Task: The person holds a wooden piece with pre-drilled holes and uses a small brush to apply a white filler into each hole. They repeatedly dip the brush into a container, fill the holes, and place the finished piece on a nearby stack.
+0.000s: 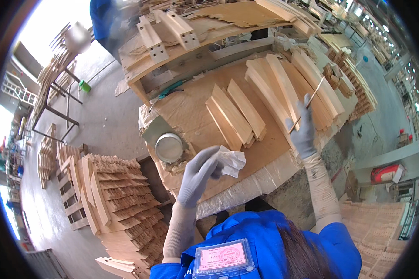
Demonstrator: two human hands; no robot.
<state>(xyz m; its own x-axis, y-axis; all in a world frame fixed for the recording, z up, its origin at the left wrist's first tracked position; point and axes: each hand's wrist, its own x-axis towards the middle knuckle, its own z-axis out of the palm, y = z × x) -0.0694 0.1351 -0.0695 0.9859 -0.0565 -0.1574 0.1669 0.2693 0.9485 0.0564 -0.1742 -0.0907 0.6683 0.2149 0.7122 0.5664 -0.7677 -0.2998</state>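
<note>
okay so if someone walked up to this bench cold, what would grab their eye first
Most likely the two grey-gloved hands at centre: the left hand grips a crumpled white cloth, the right hand holds a thin stick over the curved wooden slats. Next, the round metal tin at the bench's left edge, then the stacked wooden parts on the floor, lower left.

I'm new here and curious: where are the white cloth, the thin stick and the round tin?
white cloth (232, 162), head view, crumpled middle.
thin stick (312, 97), head view, mid-shaft.
round tin (169, 147), head view, lid centre.
</note>
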